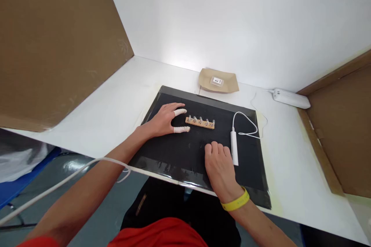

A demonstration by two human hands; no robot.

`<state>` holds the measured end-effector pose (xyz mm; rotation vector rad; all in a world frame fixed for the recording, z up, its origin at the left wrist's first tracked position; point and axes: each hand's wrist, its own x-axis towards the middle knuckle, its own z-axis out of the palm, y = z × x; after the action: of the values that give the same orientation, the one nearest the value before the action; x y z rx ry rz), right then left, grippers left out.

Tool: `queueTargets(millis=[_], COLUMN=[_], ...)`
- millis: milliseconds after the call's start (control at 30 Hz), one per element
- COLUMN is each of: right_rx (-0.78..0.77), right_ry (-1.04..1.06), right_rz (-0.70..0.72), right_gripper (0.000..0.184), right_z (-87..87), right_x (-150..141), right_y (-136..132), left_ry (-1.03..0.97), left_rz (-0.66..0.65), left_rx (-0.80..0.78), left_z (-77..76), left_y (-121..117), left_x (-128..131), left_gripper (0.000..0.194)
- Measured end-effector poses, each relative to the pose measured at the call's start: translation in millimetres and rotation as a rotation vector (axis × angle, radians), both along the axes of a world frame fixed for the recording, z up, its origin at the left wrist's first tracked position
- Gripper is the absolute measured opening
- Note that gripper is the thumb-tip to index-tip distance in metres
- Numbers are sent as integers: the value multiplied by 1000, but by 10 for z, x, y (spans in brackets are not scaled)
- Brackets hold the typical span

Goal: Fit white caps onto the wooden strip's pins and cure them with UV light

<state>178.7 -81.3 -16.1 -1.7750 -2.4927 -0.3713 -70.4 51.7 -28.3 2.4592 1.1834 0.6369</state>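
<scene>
A small wooden strip (200, 122) with several metal studs standing on it lies on a black mat (185, 150). My left hand (166, 119) rests on the mat just left of the strip, fingers apart, white finger cots on thumb and forefinger, both close to the strip's left end. My right hand (220, 162) lies knuckles up on the mat below the strip, fingers curled under; nothing shows in it. A white stick-shaped tool (234, 147) with a white cable lies right beside it.
A tan paper tray (228, 85) holding a small white packet (217, 81) sits behind the mat. A white power adapter (291, 98) lies at the back right. Cardboard panels (58, 42) flank the white table. A white cable (58, 187) crosses my left forearm.
</scene>
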Motion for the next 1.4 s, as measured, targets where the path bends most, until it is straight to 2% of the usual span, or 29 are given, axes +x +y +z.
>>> queueTargets(millis=[167, 333, 500, 733, 933, 1000, 1133, 1200, 1300, 1400], right_rx=[20, 2, -72, -262, -505, -670, -1097, -1245, -1385, -1453], right_ry=[45, 163, 361, 597, 840, 947, 1103, 1151, 1200, 1255], right_rz=[-11, -57, -39, 11, 0, 24, 153, 207, 262, 296], right_gripper=[25, 17, 18, 25, 24, 23, 18, 18, 27, 40], right_z=[-43, -128, -171, -64, 49, 69, 80, 68, 26, -19], right_x=[13, 109, 134, 164, 137, 104, -23, -115, -255, -346], right_y=[-1, -13, 0, 149, 299, 364, 546, 645, 757, 790], left_ry=[40, 78, 72, 120, 174, 199, 237, 242, 244, 254], left_rz=[95, 123, 142, 124, 114, 111, 100, 94, 90, 90], left_rx=[79, 46, 35, 30, 25, 23, 21, 23, 26, 30], left_z=[-102, -100, -72, -37, -16, -17, -21, -23, -26, -31], left_y=[-36, -26, -21, -61, -77, -81, -90, -96, -104, -111], left_x=[42, 66, 72, 124, 137, 133, 131, 132, 132, 131], left_gripper=[76, 78, 73, 81, 90, 91, 91, 91, 91, 91])
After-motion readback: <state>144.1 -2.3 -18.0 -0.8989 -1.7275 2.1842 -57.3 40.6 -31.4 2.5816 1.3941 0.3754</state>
